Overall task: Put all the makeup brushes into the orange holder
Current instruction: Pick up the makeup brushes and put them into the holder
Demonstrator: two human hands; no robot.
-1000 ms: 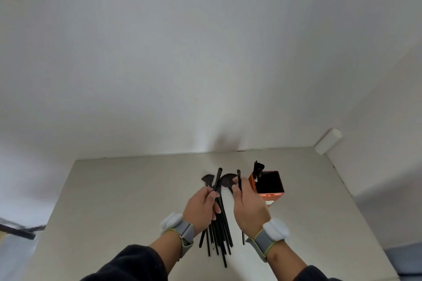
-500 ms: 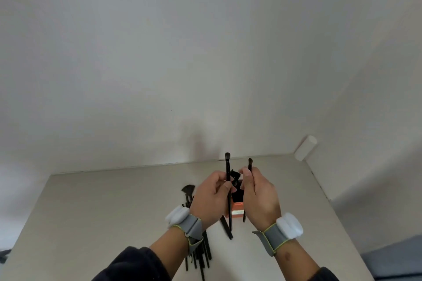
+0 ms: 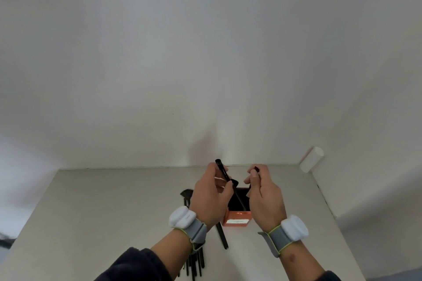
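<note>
Left hand (image 3: 211, 198) pinches a black brush (image 3: 225, 174) slanting into the orange holder (image 3: 237, 220). Right hand (image 3: 265, 198) pinches a thinner brush (image 3: 256, 169) above it. Loose brushes (image 3: 196, 262) lie under the left wrist

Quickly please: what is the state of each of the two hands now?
Left hand: holding a black brush that slants down into the orange holder.
Right hand: pinching a thin black brush above the holder.

table (image 3: 96, 212): beige, against wall | wall (image 3: 205, 52): plain white | white cylinder (image 3: 311, 159): far right corner
</note>
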